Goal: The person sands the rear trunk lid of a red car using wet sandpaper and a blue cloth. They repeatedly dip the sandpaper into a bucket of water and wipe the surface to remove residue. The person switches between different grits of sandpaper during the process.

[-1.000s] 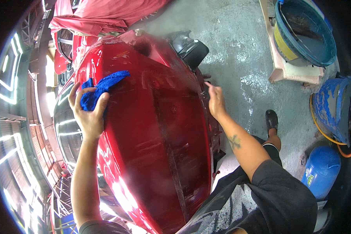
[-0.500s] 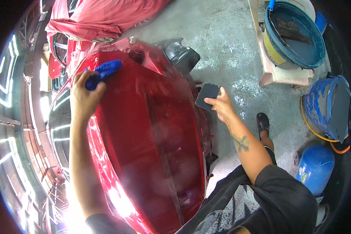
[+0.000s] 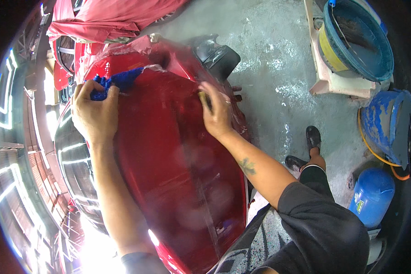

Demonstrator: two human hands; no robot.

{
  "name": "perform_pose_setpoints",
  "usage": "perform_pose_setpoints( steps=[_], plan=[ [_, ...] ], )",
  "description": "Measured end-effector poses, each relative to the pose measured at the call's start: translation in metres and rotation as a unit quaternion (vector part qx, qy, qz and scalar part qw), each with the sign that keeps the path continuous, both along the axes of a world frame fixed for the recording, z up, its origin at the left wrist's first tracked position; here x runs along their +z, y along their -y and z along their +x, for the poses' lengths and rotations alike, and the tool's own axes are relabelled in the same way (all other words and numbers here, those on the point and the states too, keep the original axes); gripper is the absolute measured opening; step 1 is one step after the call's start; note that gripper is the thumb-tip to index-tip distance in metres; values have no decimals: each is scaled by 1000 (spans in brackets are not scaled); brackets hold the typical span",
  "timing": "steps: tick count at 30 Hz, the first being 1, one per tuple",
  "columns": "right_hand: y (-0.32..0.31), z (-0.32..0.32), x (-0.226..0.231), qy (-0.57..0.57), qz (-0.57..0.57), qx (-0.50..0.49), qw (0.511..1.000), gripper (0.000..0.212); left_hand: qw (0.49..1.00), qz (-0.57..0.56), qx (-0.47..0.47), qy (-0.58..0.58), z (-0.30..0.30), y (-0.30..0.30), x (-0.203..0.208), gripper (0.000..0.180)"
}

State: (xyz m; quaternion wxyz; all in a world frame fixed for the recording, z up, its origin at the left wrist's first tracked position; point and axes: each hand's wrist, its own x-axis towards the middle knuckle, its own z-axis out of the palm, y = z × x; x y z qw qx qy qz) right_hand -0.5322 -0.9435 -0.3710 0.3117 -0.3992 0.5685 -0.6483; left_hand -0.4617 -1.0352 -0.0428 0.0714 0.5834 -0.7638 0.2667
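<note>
A glossy red car body panel (image 3: 157, 141) stretches beneath both my hands, with a dark stripe running along it. Near its far left side, my left hand (image 3: 95, 114) grips a bunched blue cloth (image 3: 127, 80) that rests on the panel. My right hand (image 3: 218, 112) is at the panel's far right part, fingers closed round a small flat sanding pad (image 3: 205, 98), dark with a yellowish edge. My fingers cover most of the pad.
Beyond the panel hang a red cover (image 3: 109, 20) and a black side mirror (image 3: 219, 57). On the right, a teal bucket of murky water (image 3: 382, 55) stands on a pale plastic stool (image 3: 340, 88). Nearby are a worn blue container (image 3: 379, 116) and a blue tank (image 3: 374, 194).
My right hand has swung left from above the floor onto the panel, bringing the sanding pad along. My left hand stays at the blue cloth, which looks more spread. Another shoe shows below.
</note>
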Motion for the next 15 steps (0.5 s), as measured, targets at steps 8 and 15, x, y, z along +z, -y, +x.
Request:
perform_pose_setpoints(
  steps=[8,15],
  plan=[
    [-65,31,-82,14,78,38,996,50,999,7,21,-25,0,8,2,31],
    [47,26,77,-3,-136,-25,990,42,998,25,49,-34,12,11,1,33]
  ],
)
